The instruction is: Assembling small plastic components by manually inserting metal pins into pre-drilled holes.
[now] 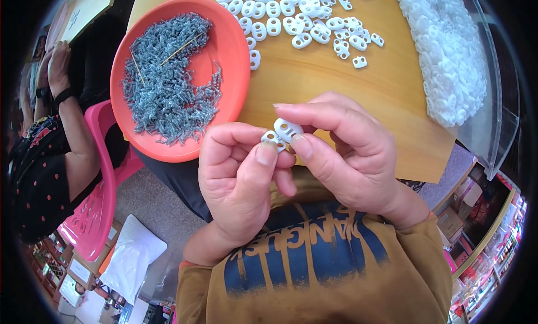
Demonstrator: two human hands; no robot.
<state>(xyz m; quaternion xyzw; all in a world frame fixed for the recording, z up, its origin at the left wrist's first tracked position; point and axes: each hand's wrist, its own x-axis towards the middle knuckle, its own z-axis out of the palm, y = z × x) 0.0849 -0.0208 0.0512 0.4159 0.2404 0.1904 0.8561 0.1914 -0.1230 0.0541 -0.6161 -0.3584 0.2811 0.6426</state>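
Close in front of my chest, my left hand pinches a small white plastic cord-lock piece with two holes between thumb and forefinger. A larger rounded white cord-lock shell, also with two holes, is gripped by the thumb and forefinger of my right hand. The two pieces meet or nearly meet; whether they are joined cannot be made out. To the left, a round orange-red tray bears a heap of small grey metal springs. Several white cord locks lie scattered at the far side of the table.
The wooden table has its near edge by my hands. A big pile of white plastic pieces lies at the right, beside a clear plastic panel. Two thin sticks lie on the springs. Another person sits left, by a pink chair.
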